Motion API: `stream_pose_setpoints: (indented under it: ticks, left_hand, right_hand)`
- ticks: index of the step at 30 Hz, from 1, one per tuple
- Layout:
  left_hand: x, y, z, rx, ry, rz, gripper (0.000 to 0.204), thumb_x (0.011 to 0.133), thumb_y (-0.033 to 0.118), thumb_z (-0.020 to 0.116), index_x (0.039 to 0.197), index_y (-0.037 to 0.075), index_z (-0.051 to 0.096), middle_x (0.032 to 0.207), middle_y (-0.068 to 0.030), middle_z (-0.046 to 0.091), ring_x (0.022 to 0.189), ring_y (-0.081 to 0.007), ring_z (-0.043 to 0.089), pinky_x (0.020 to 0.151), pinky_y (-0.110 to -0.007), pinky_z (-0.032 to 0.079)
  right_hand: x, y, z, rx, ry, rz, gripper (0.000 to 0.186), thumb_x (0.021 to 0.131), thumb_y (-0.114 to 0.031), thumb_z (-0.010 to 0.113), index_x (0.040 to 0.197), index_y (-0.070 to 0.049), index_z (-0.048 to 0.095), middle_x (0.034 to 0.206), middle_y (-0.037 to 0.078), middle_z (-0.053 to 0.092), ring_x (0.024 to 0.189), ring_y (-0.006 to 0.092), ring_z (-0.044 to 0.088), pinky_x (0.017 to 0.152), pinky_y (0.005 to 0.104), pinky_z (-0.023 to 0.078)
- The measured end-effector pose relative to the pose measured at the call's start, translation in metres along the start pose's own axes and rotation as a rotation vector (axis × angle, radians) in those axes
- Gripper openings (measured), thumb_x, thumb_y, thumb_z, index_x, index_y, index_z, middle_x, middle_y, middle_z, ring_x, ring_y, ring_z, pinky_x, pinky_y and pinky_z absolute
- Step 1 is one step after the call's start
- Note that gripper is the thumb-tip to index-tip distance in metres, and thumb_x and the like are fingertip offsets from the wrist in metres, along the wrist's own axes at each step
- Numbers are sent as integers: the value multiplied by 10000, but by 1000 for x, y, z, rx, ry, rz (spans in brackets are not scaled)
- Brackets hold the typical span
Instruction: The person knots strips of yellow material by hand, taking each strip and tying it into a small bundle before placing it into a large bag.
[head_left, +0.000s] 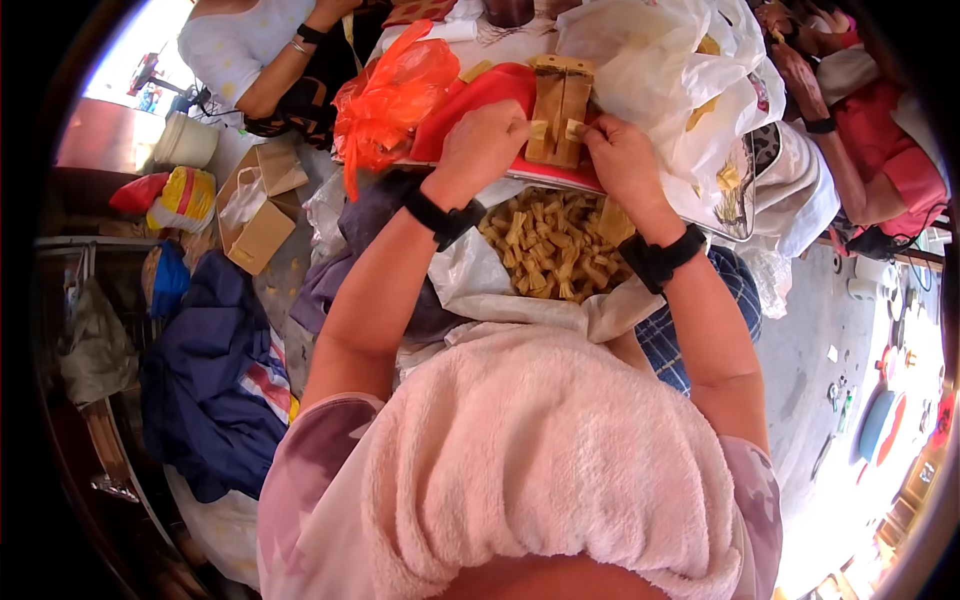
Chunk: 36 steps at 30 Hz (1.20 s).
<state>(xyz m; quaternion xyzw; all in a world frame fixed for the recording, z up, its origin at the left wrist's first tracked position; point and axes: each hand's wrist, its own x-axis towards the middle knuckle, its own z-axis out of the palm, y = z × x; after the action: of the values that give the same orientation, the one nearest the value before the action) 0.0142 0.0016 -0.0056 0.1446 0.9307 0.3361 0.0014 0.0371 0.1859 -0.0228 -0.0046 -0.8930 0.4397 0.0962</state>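
Note:
My left hand [485,145] is closed in a pinch at the left side of a brown wooden block [560,90] with a groove down its middle. Its fingertips meet a small pale-yellow strip [538,132] on the block. On the other side, my right hand [622,160] pinches a second pale-yellow strip [574,131]. What the fingertips grip is partly hidden. Under the block lies a red sheet [500,90] on a tray. Just below, in my lap, an open white bag [470,290] holds many yellow-brown bundled pieces [555,250].
An orange-red plastic bag [395,95] stands left of the block, and a large white plastic bag [650,60] to its right. People work at far left and far right. A cardboard box [262,215] and dark blue cloth [210,370] lie at left.

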Motion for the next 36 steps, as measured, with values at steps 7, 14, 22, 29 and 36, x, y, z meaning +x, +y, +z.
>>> stream_pose_setpoints:
  ticks: [7, 14, 22, 29, 36]
  left_hand:
    - [-55, 7, -8, -178, 49, 150, 295, 881, 302, 516, 944, 34, 622, 936, -157, 605, 875, -291, 589, 760, -356, 447]
    - [-96, 31, -8, -1060, -409, -15, 349, 910, 249, 520, 1153, -1, 511, 978, -96, 609, 907, -227, 597, 795, -321, 471]
    - [-109, 39, -8, -861, -188, 161, 226, 930, 191, 486, 1041, -1, 532, 887, -68, 582, 837, -156, 560, 749, -307, 470]
    - [-101, 32, 1, -1603, -506, -396, 226, 945, 220, 441, 944, 18, 543, 857, -34, 540, 757, -100, 531, 687, -278, 462]
    - [-105, 34, -3, -618, -481, -120, 174, 882, 137, 434, 906, 1, 540, 755, -89, 572, 703, -209, 562, 669, -368, 448]
  right_hand:
    - [-47, -29, -18, -189, 180, -409, 116, 783, -154, 638, 838, -52, 653, 802, 121, 637, 772, 303, 591, 690, 399, 464]
    - [-99, -49, -6, 266, 36, -736, 204, 753, -16, 644, 955, -9, 620, 896, 106, 619, 860, 284, 585, 780, 356, 482]
    - [-113, -54, -4, 569, -233, -469, 129, 821, -59, 613, 946, -24, 614, 843, 112, 603, 793, 262, 575, 720, 309, 471]
    - [-101, -66, -8, 430, -68, -412, 141, 836, -135, 610, 919, -22, 596, 756, 108, 593, 708, 284, 576, 694, 321, 465]
    - [-91, -56, -3, 164, 49, -609, 158, 879, -148, 535, 844, 4, 559, 745, 162, 559, 707, 343, 550, 642, 393, 472]
